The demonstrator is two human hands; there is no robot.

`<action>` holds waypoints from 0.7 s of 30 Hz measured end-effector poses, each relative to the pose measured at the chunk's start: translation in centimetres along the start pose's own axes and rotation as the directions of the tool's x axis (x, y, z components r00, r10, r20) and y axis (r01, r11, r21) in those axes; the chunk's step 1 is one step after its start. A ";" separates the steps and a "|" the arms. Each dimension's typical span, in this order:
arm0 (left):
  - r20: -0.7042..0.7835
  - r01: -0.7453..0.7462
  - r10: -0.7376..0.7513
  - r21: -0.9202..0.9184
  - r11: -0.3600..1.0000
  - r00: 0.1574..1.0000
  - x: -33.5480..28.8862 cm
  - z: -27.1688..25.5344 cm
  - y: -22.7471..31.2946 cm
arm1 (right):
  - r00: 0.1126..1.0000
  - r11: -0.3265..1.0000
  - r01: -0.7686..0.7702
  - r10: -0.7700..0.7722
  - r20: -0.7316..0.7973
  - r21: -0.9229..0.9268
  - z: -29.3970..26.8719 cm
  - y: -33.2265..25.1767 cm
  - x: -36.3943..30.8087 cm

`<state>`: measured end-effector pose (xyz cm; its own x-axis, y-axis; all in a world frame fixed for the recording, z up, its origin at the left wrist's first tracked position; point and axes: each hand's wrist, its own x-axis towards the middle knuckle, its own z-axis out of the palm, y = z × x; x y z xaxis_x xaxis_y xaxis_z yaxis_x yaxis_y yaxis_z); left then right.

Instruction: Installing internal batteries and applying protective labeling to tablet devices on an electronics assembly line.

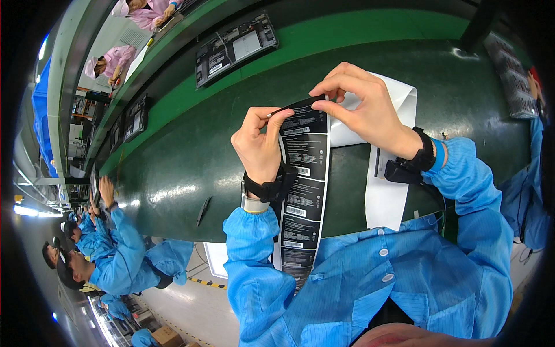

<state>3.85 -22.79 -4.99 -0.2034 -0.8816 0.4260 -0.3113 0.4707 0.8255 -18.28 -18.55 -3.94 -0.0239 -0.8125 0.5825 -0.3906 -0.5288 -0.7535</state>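
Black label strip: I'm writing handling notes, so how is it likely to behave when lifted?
The label strip is probably floppy: from the left hand and right hand pinching it, it trails past the edge of the table. It looks thin, so it is likely light for its length.

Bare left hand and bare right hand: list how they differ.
The left hand pinches the top-left corner of the white-edged strip of black labels; the right hand, its top-right corner. The left hand's wrist wears a silver-grey band, the right hand's a blue band. Both wrists also carry black straps.
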 end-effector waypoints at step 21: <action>0.402 0.259 -0.066 -0.447 0.856 0.913 1.8 -3.3 -4.6 | 0.907 0.868 0.397 -0.420 -0.017 -0.299 -0.4 -0.1 0.2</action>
<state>7.99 -26.69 -6.75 -0.5385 -0.8220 0.1852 0.0957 0.1587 0.9827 -18.63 -18.56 -3.62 0.1273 -0.5109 0.8502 -0.6239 -0.7076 -0.3318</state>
